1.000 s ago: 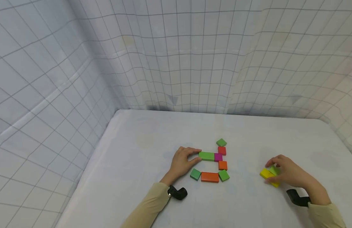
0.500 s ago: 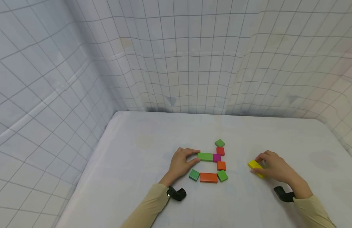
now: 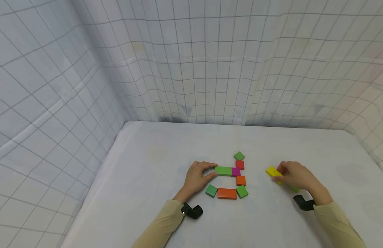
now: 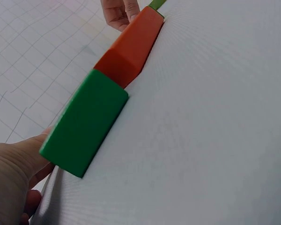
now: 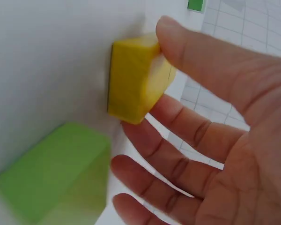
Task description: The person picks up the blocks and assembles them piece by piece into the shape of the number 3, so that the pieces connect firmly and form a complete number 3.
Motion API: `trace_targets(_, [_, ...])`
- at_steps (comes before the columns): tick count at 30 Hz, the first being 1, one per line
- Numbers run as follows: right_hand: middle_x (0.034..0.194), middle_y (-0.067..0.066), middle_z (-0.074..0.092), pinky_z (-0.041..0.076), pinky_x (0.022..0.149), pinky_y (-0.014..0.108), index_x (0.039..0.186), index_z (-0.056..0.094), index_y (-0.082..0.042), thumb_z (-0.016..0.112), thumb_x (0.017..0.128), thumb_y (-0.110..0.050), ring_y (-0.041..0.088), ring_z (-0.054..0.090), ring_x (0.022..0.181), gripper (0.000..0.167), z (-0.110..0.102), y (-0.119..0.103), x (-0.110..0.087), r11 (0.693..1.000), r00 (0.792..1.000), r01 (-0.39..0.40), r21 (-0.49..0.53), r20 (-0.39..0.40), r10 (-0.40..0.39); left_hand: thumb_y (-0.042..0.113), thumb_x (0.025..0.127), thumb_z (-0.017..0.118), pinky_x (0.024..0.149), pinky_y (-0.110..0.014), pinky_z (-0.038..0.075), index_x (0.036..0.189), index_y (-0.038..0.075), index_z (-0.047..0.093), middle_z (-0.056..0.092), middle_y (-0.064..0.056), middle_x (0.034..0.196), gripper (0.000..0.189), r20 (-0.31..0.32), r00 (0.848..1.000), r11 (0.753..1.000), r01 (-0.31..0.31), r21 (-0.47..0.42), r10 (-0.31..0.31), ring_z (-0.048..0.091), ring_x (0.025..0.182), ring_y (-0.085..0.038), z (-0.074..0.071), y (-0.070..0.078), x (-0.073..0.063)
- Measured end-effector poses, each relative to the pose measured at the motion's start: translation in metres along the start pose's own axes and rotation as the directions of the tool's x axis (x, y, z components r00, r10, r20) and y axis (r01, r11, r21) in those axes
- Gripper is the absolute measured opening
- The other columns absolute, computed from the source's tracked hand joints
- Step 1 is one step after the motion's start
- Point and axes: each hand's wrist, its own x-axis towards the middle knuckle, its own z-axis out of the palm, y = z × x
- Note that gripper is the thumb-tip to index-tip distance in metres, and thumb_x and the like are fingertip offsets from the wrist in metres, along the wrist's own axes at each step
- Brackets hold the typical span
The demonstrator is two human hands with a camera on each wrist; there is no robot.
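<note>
My left hand [image 3: 197, 177] pinches the left end of a long light green block [image 3: 223, 171] between thumb and index finger. A purple block [image 3: 236, 172] adjoins that block's right end. My right hand [image 3: 295, 175] pinches a yellow block [image 3: 274, 174] by its long sides; in the right wrist view the yellow block [image 5: 131, 79] sits between thumb and fingertips, low over the table. Behind it lies a loose light green block [image 5: 56, 173], mostly covered by the hand in the head view. The left wrist view shows a dark green block [image 4: 84, 122] and an orange-red block [image 4: 133, 42] near my left hand.
Red [image 3: 239, 165] and orange [image 3: 241, 180] blocks flank the purple one. A tilted green block [image 3: 239, 156] tops this column. Below, a long orange-red block [image 3: 227, 193] lies between two green blocks. White gridded cloth [image 3: 191, 69] walls the white table [image 3: 148, 172].
My right hand has moved left and slightly farther away with the yellow block. The light green block that was beside it now lies behind the hand. My left hand keeps its hold.
</note>
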Motion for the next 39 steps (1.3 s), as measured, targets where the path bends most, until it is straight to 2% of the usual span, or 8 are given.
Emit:
trace_targets(5, [0.085, 0.009, 0.061, 0.042, 0.06, 0.036, 0.095, 0.059, -0.003, 0.075, 0.081, -0.032, 0.023, 0.051, 0.072, 0.037, -0.006, 0.0, 0.026, 0.993, 0.993, -0.09, 0.081, 0.079, 0.084, 0.037, 0.085, 0.07, 0.073, -0.026, 0.037, 0.117, 0.023, 0.069, 0.066, 0.01, 0.113, 0.035, 0.018, 1.0, 1.0, 0.025, 0.001, -0.025, 0.046, 0.084, -0.009, 0.003, -0.002, -0.001])
trace_targets(13, [0.092, 0.017, 0.061, 0.041, 0.061, 0.035, 0.098, 0.056, -0.002, 0.074, 0.082, -0.03, 0.026, 0.051, 0.074, 0.037, -0.008, -0.009, 0.073, 0.974, 0.984, -0.172, 0.145, 0.071, 0.163, 0.037, 0.085, 0.071, 0.074, -0.027, 0.037, 0.117, 0.023, 0.069, 0.066, 0.011, 0.113, 0.035, 0.013, 1.0, 1.0, 0.014, -0.003, -0.014, 0.046, 0.084, -0.01, 0.003, -0.003, 0.001])
trace_targets(17, [0.097, 0.019, 0.059, 0.042, 0.064, 0.034, 0.102, 0.056, 0.0, 0.072, 0.084, -0.031, 0.028, 0.05, 0.078, 0.04, -0.004, -0.016, 0.089, 0.961, 0.977, -0.214, 0.177, 0.058, 0.207, 0.036, 0.085, 0.07, 0.074, -0.027, 0.037, 0.117, 0.023, 0.069, 0.066, 0.01, 0.113, 0.034, 0.018, 1.0, 1.0, 0.018, -0.007, -0.017, 0.046, 0.084, -0.01, 0.003, -0.003, 0.001])
trace_targets(22, [0.1, 0.02, 0.057, 0.042, 0.066, 0.034, 0.107, 0.056, 0.002, 0.072, 0.084, -0.035, 0.029, 0.049, 0.083, 0.046, 0.001, -0.018, 0.095, 0.951, 0.975, -0.224, 0.212, 0.04, 0.221, 0.035, 0.085, 0.071, 0.074, -0.027, 0.037, 0.117, 0.022, 0.069, 0.066, 0.01, 0.113, 0.034, 0.022, 0.999, 1.0, 0.027, -0.01, -0.027, 0.046, 0.084, -0.01, 0.004, -0.003, 0.0])
trace_targets(26, [0.104, 0.019, 0.056, 0.043, 0.068, 0.033, 0.114, 0.056, 0.003, 0.067, 0.088, -0.037, 0.027, 0.051, 0.084, 0.049, 0.001, -0.012, 0.091, 0.944, 0.981, -0.195, 0.268, 0.048, 0.189, 0.035, 0.085, 0.071, 0.073, -0.027, 0.037, 0.117, 0.023, 0.069, 0.066, 0.011, 0.113, 0.034, 0.018, 0.999, 1.0, 0.026, -0.009, -0.026, 0.046, 0.083, -0.01, 0.004, -0.002, 0.001])
trace_targets(31, [0.104, 0.017, 0.057, 0.045, 0.07, 0.031, 0.12, 0.056, 0.006, 0.065, 0.091, -0.027, 0.024, 0.052, 0.083, 0.044, -0.002, -0.006, 0.089, 0.921, 0.986, -0.164, 0.353, 0.078, 0.146, 0.036, 0.085, 0.071, 0.073, -0.027, 0.037, 0.116, 0.023, 0.07, 0.066, 0.011, 0.112, 0.034, 0.017, 1.0, 1.0, 0.022, -0.006, -0.022, 0.046, 0.083, -0.009, 0.004, -0.002, 0.001])
trace_targets(35, [0.096, 0.013, 0.056, 0.045, 0.066, 0.029, 0.118, 0.058, 0.006, 0.067, 0.089, -0.023, 0.022, 0.051, 0.078, 0.043, -0.002, -0.008, 0.096, 0.909, 0.983, -0.185, 0.375, 0.085, 0.165, 0.036, 0.085, 0.07, 0.073, -0.027, 0.037, 0.117, 0.023, 0.069, 0.066, 0.011, 0.113, 0.034, 0.026, 0.999, 1.0, 0.027, -0.008, -0.027, 0.046, 0.084, -0.009, 0.004, -0.003, 0.0])
trace_targets(39, [0.095, 0.013, 0.056, 0.043, 0.067, 0.03, 0.117, 0.06, 0.005, 0.067, 0.089, -0.023, 0.023, 0.05, 0.079, 0.041, 0.0, -0.015, 0.111, 0.915, 0.981, -0.192, 0.356, 0.072, 0.178, 0.036, 0.085, 0.07, 0.073, -0.027, 0.037, 0.117, 0.023, 0.069, 0.066, 0.011, 0.113, 0.034, 0.02, 0.999, 1.0, 0.028, -0.009, -0.028, 0.045, 0.084, -0.01, 0.004, -0.002, 0.0])
